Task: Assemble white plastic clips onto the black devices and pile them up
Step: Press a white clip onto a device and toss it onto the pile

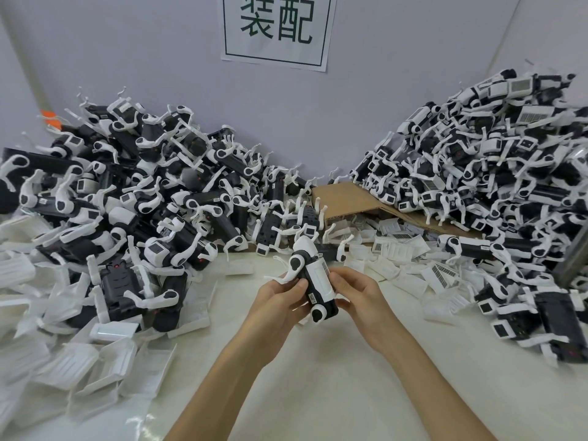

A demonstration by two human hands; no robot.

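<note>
Along the wall, finished units lie in two heaps, left pile point(127, 192) and right pile point(493, 173), flanking the working area of the table point(318, 377). Above it, the left hand point(280, 300) grips the black device point(331, 306) to steady it. The right hand point(359, 291) pinches its other side, seemingly seating the white clip point(321, 277).

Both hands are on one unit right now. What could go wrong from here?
The thin white clip arm juts out past the left hand; it might bend or snap if that hand and the right hand twist the device hard.
The right pile stands tall and steep; tossing this one on could start a slide onto the table.
Loose white parts lie around the left pile, so a finished device could get lost among them.
</note>
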